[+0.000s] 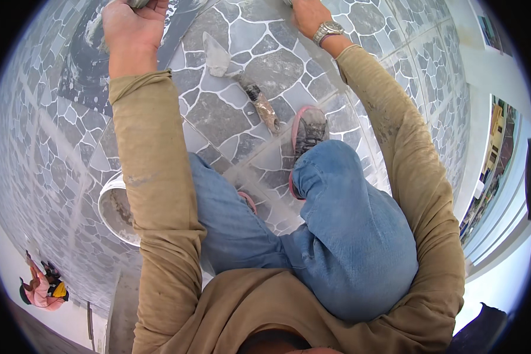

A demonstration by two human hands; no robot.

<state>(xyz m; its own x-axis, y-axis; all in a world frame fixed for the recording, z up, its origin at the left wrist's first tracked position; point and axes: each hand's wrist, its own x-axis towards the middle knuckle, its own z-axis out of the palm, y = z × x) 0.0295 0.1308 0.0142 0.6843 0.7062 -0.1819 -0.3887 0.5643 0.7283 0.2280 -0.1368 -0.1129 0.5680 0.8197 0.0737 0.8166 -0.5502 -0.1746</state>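
At the top left, my left hand [133, 26] has its fingers curled round a greyish thing cut off by the frame edge, beside a dark grey smeared patch [85, 65] with white streaks. My right hand [310, 19], wearing a metal watch [329, 30], is at the top right, also closed on something greyish that is mostly out of view. Between my hands, a dirty trowel [259, 103] with a pale, coated blade lies on the stone-patterned tile floor [236, 124].
A white bucket [106, 209] with residue inside stands left of my legs. My right shoe [307, 133] is near the trowel handle. Another person [41, 286] in pink is at the far lower left. A pale ledge and openings [495, 159] line the right side.
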